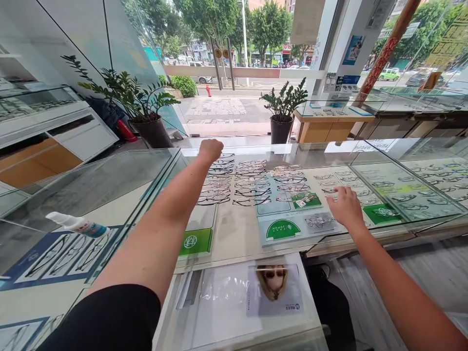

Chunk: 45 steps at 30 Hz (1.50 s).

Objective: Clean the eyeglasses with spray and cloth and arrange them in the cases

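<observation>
My left hand [211, 149] reaches over the far edge of the glass display case [234, 243]. Its fingers are curled closed, and what they hold, if anything, is hidden. Just below and beyond that hand lie rows of eyeglass frames [252, 183] inside the case. On the right, my right hand [344, 204] rests at the glass top with fingers loosely bent and apart, holding nothing. Near it are a green card [307, 200] and a clear-rimmed pair of eyeglasses [320, 221] under the glass. A green half-round sign [283, 229] lies close by.
A white spray bottle [78, 224] stands on the left counter glass. Below me, an open drawer [219, 312] holds a picture card [274, 290]. Potted plants [281, 129] stand beyond the case, before the glass doors [223, 63]. More display cases [420, 175] extend right.
</observation>
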{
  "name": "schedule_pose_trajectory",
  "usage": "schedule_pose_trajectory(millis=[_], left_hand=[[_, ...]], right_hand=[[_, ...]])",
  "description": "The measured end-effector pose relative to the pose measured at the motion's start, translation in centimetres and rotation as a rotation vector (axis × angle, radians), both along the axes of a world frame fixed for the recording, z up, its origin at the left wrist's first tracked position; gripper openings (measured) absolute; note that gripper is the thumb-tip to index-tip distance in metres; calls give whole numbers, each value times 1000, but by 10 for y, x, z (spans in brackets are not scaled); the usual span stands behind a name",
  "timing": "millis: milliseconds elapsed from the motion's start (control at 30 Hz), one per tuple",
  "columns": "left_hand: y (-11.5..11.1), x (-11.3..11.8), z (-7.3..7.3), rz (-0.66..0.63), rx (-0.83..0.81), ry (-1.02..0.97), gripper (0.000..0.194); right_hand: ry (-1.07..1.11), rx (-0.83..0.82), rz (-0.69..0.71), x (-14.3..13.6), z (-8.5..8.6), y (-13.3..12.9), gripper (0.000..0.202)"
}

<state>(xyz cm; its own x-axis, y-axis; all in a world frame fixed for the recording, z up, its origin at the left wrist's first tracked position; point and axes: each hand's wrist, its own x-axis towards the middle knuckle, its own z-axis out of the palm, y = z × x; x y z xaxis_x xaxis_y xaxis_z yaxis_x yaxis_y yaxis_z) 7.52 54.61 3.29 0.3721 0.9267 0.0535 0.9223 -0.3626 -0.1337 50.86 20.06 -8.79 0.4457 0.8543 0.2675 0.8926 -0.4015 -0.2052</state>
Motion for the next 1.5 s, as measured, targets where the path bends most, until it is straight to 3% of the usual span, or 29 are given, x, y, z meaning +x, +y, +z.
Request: schedule_pose_trajectory(millis=[133, 267, 467, 567, 767, 1067, 1333, 1500], left_hand=[[-33, 13, 18, 13, 137, -32, 40], [-99, 47, 23, -159, 256, -231, 33], [-207, 122, -4, -629, 192, -259, 31], [-236, 150, -23, -711, 164, -212, 31], [-243, 179, -43, -658, 119, -180, 28], [-242, 187, -53, -631, 129, -208, 28], [-238, 183, -49, -558, 75, -225, 35], [-274, 164, -27, -610, 89, -319, 30]], right_hand=[[55, -63, -92, -3, 4, 5, 68], [120, -176, -198, -6, 9, 13, 88], [190, -227, -365, -10, 19, 21, 109], [189, -310, -320, 1, 24, 19, 117], [145, -360, -25, 38, 23, -1, 118], [133, -322, -35, 36, 22, -4, 111], [135, -331, -37, 36, 24, -3, 104], [144, -336, -26, 35, 25, -5, 105]])
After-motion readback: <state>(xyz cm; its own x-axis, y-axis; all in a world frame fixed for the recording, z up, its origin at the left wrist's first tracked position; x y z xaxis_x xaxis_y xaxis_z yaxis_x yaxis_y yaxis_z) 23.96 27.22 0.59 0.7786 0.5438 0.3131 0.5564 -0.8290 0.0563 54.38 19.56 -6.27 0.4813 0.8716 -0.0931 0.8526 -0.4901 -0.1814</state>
